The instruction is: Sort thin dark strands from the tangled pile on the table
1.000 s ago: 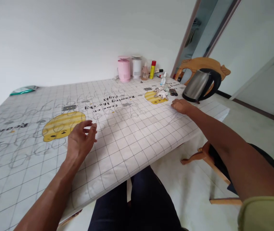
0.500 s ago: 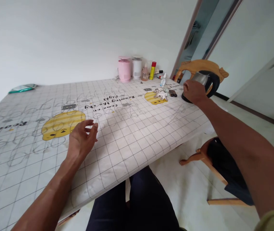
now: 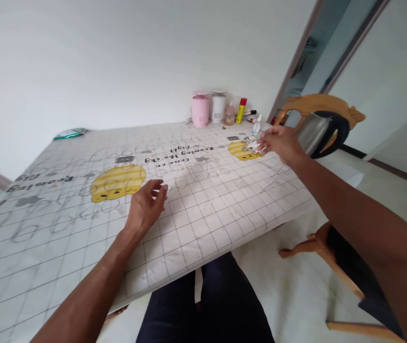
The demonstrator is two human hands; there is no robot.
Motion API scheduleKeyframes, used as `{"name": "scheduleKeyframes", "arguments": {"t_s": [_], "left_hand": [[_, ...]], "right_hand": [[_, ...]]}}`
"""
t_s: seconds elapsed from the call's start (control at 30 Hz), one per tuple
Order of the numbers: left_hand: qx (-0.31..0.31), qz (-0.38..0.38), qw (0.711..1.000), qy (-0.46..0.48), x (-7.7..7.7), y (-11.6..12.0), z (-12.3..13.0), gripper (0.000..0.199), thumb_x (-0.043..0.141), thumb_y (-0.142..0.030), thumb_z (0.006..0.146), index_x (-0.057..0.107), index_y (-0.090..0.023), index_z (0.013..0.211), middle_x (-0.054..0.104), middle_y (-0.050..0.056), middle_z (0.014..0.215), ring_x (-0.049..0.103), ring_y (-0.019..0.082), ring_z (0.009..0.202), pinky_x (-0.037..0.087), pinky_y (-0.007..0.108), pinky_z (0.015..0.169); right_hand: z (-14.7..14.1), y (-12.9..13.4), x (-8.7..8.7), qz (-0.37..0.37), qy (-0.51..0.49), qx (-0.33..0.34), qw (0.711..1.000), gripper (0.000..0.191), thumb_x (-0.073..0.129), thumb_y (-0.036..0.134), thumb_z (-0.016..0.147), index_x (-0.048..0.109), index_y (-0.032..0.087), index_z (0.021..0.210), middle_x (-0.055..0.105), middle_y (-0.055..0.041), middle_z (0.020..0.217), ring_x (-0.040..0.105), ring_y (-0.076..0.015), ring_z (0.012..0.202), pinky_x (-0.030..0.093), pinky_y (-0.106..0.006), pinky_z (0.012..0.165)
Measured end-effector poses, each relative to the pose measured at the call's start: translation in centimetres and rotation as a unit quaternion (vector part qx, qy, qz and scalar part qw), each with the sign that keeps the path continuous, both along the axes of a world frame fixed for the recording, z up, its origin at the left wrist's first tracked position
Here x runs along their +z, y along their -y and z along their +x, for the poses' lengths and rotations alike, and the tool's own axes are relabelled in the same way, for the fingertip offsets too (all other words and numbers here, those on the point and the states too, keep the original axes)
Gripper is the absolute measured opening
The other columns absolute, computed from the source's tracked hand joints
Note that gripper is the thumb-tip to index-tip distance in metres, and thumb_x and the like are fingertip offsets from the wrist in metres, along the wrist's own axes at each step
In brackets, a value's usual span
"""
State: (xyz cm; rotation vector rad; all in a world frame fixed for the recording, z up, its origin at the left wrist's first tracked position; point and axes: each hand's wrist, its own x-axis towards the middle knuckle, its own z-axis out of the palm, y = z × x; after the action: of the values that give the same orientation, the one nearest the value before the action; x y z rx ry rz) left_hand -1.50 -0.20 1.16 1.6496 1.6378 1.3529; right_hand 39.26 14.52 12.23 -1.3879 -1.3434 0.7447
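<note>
My left hand (image 3: 148, 202) rests on the checked tablecloth (image 3: 196, 214) beside a printed yellow bear (image 3: 114, 181). Its fingers are loosely bent and apart, holding nothing. Farther off on the right, my right hand (image 3: 280, 143) reaches over a crumpled whitish cloth (image 3: 249, 145), fingers stretched out and spread. Whether the fingertips touch the cloth I cannot tell. Just behind that wrist stands a metal kettle (image 3: 312, 131) with a black handle, partly covered by my forearm and apart from my fingers.
Against the wall stand a pink canister (image 3: 200, 110), a white canister (image 3: 218, 107), a pinkish bottle (image 3: 229, 115) and a yellow can with a red cap (image 3: 241, 112). A small clear bottle (image 3: 257, 125) is nearby. A green packet (image 3: 70, 134) lies far left; a wooden chair (image 3: 322, 102) stands right.
My right hand has left the kettle and moved left to the crumpled cloth, opening its fingers. The view has turned slightly left; my left hand keeps its pose on the table.
</note>
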Motion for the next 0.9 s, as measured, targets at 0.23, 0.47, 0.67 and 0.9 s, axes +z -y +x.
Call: {"name": "scheduleKeyframes", "arguments": {"t_s": [0.23, 0.47, 0.67, 0.9], "left_hand": [[-0.036, 0.11, 0.993, 0.001, -0.1, 1.1, 1.7, 0.048, 0.069, -0.055, 0.102, 0.071, -0.02, 0.135, 0.075, 0.007, 0.097, 0.069, 0.016, 0.071, 0.057, 0.027, 0.061], [-0.068, 0.175, 0.978, -0.086, -0.8, 0.7, 1.8, 0.035, 0.066, -0.045, 0.106, 0.073, -0.02, 0.13, 0.07, 0.007, 0.09, 0.062, 0.016, 0.071, 0.053, 0.031, 0.068], [-0.053, 0.11, 0.992, 0.024, -0.4, 0.2, 1.1, 0.029, 0.057, -0.042, 0.109, 0.075, -0.019, 0.105, 0.068, 0.007, 0.091, 0.064, 0.013, 0.063, 0.05, 0.025, 0.051], [0.015, 0.07, 0.947, 0.312, 1.1, -0.9, -0.1, 0.036, 0.076, -0.05, 0.098, 0.076, -0.014, 0.101, 0.074, 0.011, 0.095, 0.075, 0.019, 0.074, 0.067, 0.033, 0.062]], "right_hand": [[-11.3, 3.5, -2.1, -0.017, -0.078, 0.159, 0.984, 0.024, 0.087, 0.022, 0.089, 0.064, 0.018, 0.081, 0.076, -0.0092, 0.081, 0.076, -0.0207, 0.062, 0.053, -0.025, 0.044], [-21.0, 7.5, -4.1, -0.036, -0.142, 0.308, 0.94, 0.024, 0.088, 0.035, 0.085, 0.069, 0.021, 0.079, 0.078, -0.0105, 0.089, 0.076, -0.0229, 0.075, 0.055, -0.028, 0.05], [-24.4, 7.3, -3.9, -0.018, -0.15, 0.358, 0.921, 0.029, 0.089, 0.042, 0.084, 0.07, 0.021, 0.079, 0.077, -0.0099, 0.09, 0.074, -0.0216, 0.075, 0.059, -0.032, 0.056], [-24.5, 6.6, -4.8, 0.045, -0.145, 0.393, 0.907, 0.037, 0.078, 0.056, 0.097, 0.076, 0.021, 0.083, 0.075, -0.0087, 0.084, 0.07, -0.019, 0.065, 0.053, -0.03, 0.05]]}}
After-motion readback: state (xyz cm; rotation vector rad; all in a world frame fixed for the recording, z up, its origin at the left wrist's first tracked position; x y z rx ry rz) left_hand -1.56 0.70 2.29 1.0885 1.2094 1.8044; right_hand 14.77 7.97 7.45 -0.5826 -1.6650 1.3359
